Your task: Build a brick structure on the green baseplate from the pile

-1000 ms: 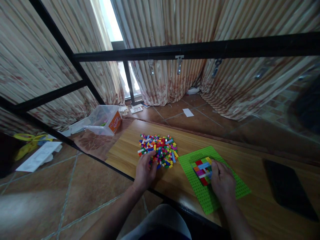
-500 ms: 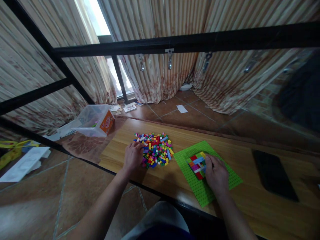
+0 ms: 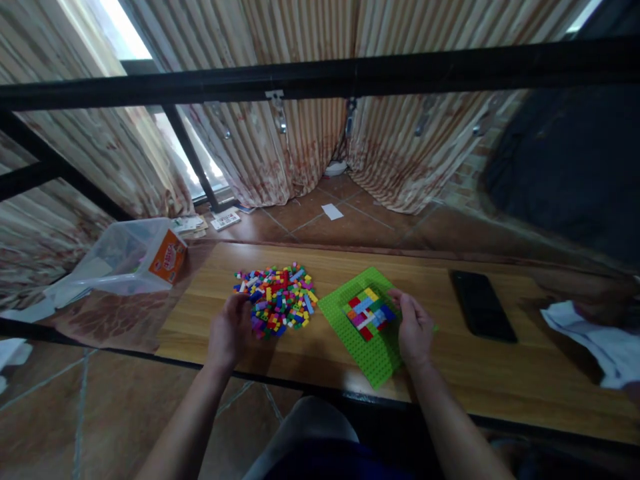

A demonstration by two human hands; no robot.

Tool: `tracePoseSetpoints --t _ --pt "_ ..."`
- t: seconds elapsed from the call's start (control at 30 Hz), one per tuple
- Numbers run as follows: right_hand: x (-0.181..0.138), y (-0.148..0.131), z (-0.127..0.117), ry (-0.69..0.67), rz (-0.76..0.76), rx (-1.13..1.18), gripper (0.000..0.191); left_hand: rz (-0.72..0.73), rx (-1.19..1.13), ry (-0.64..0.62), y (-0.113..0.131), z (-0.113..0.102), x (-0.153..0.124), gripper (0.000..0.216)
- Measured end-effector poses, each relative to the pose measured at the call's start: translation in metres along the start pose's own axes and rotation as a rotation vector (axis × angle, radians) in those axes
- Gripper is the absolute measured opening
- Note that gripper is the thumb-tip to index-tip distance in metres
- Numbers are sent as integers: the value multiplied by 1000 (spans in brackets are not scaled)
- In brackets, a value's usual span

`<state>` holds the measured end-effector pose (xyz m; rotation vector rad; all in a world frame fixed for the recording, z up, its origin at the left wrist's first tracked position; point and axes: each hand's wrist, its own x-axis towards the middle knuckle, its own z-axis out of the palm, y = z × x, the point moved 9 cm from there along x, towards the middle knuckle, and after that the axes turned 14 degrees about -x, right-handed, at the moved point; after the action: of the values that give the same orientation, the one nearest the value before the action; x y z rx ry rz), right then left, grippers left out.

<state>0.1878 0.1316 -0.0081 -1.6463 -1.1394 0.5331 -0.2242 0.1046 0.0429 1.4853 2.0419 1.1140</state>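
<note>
Patterned curtains [image 3: 300, 153] across the top of the frame, behind a dark horizontal rail [image 3: 320, 79]; brown tiled floor [image 3: 45, 407] at lower left. Wood-grain surface [image 3: 195, 313] across the lower half, long axis running from left of centre to lower right.

Green baseplate [image 3: 345, 313] lying flat just right of centre on the surface. Orientation: turned on the diagonal, one corner toward the top of the frame, one toward the left, one toward the bottom; right corner largely behind the right hand [image 3: 416, 331]. Longest visible edge descending from left corner to bottom corner. Multicoloured brick panel [image 3: 367, 313] on the upper middle of the baseplate, edges roughly parallel to those of the baseplate; light blue brick [image 3: 365, 305] in the panel with long axis rising toward upper right.

Right hand: over the right side of the baseplate, fingers bent, tips close beside the brick panel. Cannot tell whether grasping a brick.

Left hand [image 3: 229, 331]: at the left edge of a loose brick pile [image 3: 280, 300] left of centre, fingers curled. Cannot tell whether empty or grasping.

Black flat device [image 3: 483, 305] right of the baseplate, well apart, long axis sloping down toward lower right. Clear plastic box [image 3: 120, 260] at left, orange label [image 3: 169, 257] facing right.
</note>
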Motion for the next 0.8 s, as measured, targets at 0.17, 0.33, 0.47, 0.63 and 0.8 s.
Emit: tracePoseSetpoints --t 0.17,0.33,0.47,0.63,0.8 --pt "1 1 -1 6 35 68 46 83 -416 -168 35 44 -30 23" --pt "0 -2 3 -9 30 88 45 178 -549 -383 87 101 -60 12" --pt "1 -3 3 -18 -6 70 44 220 -530 -375 106 129 -66 11" --pt "1 -4 4 -25 -29 57 43 360 -399 -344 125 147 -73 12" --pt "1 -6 5 -35 -39 61 40 476 -266 -330 136 157 -83 11"
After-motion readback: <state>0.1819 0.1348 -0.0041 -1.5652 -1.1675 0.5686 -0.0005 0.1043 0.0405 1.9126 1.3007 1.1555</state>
